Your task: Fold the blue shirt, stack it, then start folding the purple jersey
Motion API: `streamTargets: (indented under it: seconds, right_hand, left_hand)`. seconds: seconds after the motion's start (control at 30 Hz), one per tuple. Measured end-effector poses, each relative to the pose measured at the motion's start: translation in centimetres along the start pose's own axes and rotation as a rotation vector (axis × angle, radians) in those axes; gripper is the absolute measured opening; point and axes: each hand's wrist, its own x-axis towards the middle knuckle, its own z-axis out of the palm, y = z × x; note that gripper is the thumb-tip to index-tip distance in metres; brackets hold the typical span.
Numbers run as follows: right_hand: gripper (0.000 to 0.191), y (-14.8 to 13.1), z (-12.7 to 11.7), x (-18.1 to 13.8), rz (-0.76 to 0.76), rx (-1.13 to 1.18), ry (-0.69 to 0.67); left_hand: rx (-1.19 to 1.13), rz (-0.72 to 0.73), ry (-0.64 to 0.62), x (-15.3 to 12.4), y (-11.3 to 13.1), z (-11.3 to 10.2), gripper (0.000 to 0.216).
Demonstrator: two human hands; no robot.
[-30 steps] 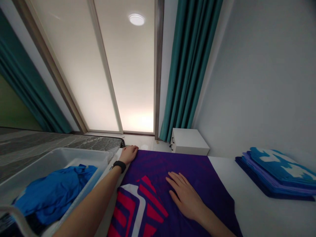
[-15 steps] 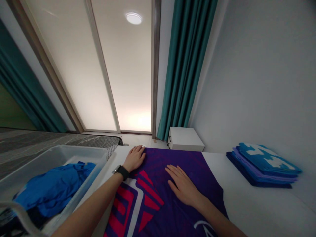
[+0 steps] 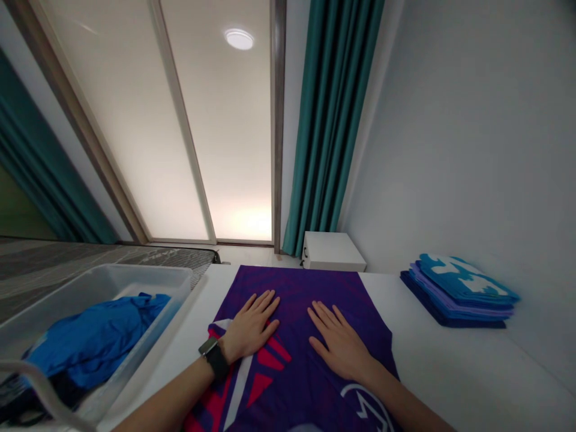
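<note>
A purple garment (image 3: 306,288) with red and white printed shapes, probably a shirt, lies spread over the white table (image 3: 432,372). My left hand (image 3: 252,327), with a dark-banded watch on the wrist, rests flat on its left part, fingers stretched and apart. On the middle right of the cloth, my right hand (image 3: 337,342) lies flat too, palm down with the thumb out. Neither hand grips anything. Near my right wrist a white round print shows on the fabric. The garment's near end runs out of the picture.
To the left stands a translucent plastic bin (image 3: 148,273) holding crumpled blue clothing (image 3: 99,336) and darker pieces. A stack of folded blue and purple clothes (image 3: 463,291) sits on the table's right side. Beyond the far edge is a white cabinet (image 3: 333,249).
My left hand has moved from the garment's far left corner toward me and slightly right. My right hand stays about the same on the cloth. The view has shifted slightly.
</note>
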Motion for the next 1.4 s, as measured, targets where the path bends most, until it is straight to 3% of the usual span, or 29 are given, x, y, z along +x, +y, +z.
streamTargets:
  seconds: [0.43,0.7,0.83,1.0,1.2,1.4]
  right_hand:
    - [0.061,-1.3,-0.4,-3.0,-0.019,0.02,-0.016]
    - [0.058,-1.7,-1.3,-1.1,-0.07,0.06,-0.003]
    - [0.057,-2.2,-1.7,0.9,-0.086,0.065,-0.029]
    - [0.054,-2.0,-0.6,2.6,-0.074,0.061,-0.03]
    - [0.052,-1.5,0.7,2.7,-0.094,0.061,0.051]
    - [0.051,-1.5,0.6,2.6,-0.088,0.082,0.047]
  left_hand:
    - [0.043,-0.013,0.027,-2.9,2.3,0.0,0.055]
    - [-0.054,-0.061,0.016,-1.7,1.5,-1.2,0.051]
    - [-0.041,-0.154,0.069,0.3,-1.1,-2.6,0.043]
    - [-0.027,-0.306,0.108,2.9,-6.9,-3.6,0.031]
    - [-0.038,-0.398,0.122,4.1,-13.1,-2.8,0.025]
    - [-0.046,-0.484,0.126,4.9,-15.5,-1.3,0.028]
